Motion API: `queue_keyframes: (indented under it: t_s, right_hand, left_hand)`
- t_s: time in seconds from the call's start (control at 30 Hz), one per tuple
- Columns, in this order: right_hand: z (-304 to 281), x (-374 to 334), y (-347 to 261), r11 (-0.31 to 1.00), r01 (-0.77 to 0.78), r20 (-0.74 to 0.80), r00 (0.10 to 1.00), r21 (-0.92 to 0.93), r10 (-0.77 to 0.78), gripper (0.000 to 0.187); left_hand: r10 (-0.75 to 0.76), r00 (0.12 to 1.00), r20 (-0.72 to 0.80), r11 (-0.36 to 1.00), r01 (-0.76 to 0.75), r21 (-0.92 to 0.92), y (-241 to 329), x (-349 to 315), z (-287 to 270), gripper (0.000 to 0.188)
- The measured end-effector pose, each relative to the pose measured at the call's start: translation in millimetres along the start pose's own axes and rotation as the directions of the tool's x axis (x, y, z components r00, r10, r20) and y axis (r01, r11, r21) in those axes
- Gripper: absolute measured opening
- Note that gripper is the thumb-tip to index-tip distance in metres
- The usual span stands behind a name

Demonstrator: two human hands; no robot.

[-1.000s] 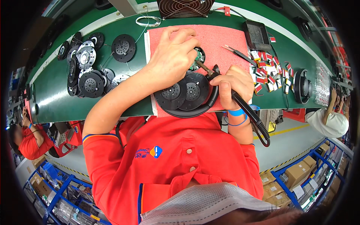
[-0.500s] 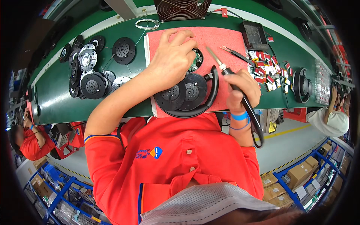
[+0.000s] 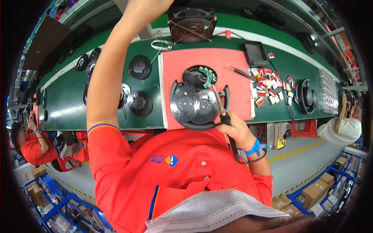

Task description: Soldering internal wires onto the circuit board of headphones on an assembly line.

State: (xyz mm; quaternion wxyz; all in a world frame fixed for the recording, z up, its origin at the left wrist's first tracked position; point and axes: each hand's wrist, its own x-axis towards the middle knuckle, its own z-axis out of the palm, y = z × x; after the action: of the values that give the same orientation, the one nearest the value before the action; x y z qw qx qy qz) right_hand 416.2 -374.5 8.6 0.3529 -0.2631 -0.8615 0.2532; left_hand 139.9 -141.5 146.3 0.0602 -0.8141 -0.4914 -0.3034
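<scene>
My right hand [image 3: 240, 134], with a blue band at its wrist, grips a soldering iron [image 3: 225, 117]. The iron's tip points at a green circuit board [image 3: 209, 77] on an open black ear cup [image 3: 193, 77]; whether they touch I cannot tell. Below this cup lie two round black perforated speaker plates [image 3: 183, 104], with a curved black headband [image 3: 196, 126] around them. All of it rests on a pink foam mat [image 3: 186, 57]. My left hand [image 3: 149, 6] reaches far forward to the top edge of the head view, left of the fan, its fingers cut off by that edge.
A fan [image 3: 192, 30] stands behind the mat. To the right are tweezers [image 3: 241, 72], a black tray [image 3: 256, 54], many small red-and-white battery packs [image 3: 269, 86] and another headphone [image 3: 307, 95]. Speaker plates [image 3: 140, 104] with thin wires lie left. Co-workers sit at both sides.
My left hand has left the ear cup and moved up and forward. My right hand has brought the iron down and left beside the circuit board. The view has shifted somewhat.
</scene>
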Motion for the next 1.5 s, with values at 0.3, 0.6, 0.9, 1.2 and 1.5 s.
queue_keyframes:
  t_s: [0.3, 0.6, 0.9, 1.2, 1.5]
  right_hand:
    - [-124.9, 19.1, 11.8, 0.936, -0.108, -0.197, 0.979, -0.335, 0.042, 0.033]
    - [-151.8, 141.1, 202.9, 0.897, -0.153, -0.215, 0.974, -0.414, 0.067, 0.036]
    - [-141.1, 117.1, 126.8, 0.879, -0.244, -0.318, 0.941, -0.409, 0.114, 0.026]
    - [-61.8, 47.0, 40.2, 0.944, -0.231, -0.130, 0.970, -0.237, 0.205, 0.032]
    - [-11.9, 29.1, 17.5, 0.991, -0.128, 0.090, 0.987, -0.042, 0.131, 0.048]
  left_hand:
    - [-0.068, 0.670, 0.740, 0.989, -0.050, 0.137, -109.4, 72.8, 134.5, 0.053]
    - [-0.087, 0.959, 0.269, 0.978, 0.031, 0.208, -100.0, 98.1, 116.7, 0.036]
    - [-0.296, 0.954, 0.041, 0.877, 0.289, -0.384, 29.9, -20.5, -75.0, 0.029]
    - [-0.360, 0.603, 0.712, 0.519, 0.764, -0.384, 53.9, -202.8, 11.3, 0.033]
    - [-0.004, 0.982, 0.188, 0.958, 0.058, -0.282, 43.2, -161.3, 65.0, 0.023]
